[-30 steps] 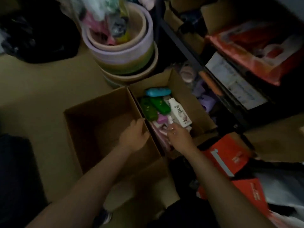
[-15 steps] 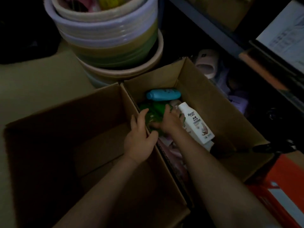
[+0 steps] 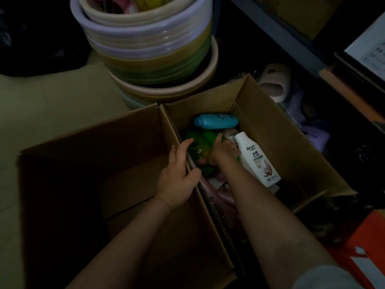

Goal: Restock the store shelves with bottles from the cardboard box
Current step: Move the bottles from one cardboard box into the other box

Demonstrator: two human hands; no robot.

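An open cardboard box on the floor holds several bottles: a blue one lying at the far end, green ones in the middle, a white one leaning on the right. My left hand grips the box's left wall, thumb inside, fingers over the edge. My right hand reaches down into the box and its fingers curl round a green bottle. Pink packs lie under my right forearm.
A second, empty cardboard box stands flush on the left. A stack of plastic basins sits just behind both boxes. Dark metal shelving with goods runs along the right. Orange cartons lie at the lower right.
The view has closed in on the boxes. My right hand went from the near pink packs forward onto the green bottles. My left hand stays on the dividing wall.
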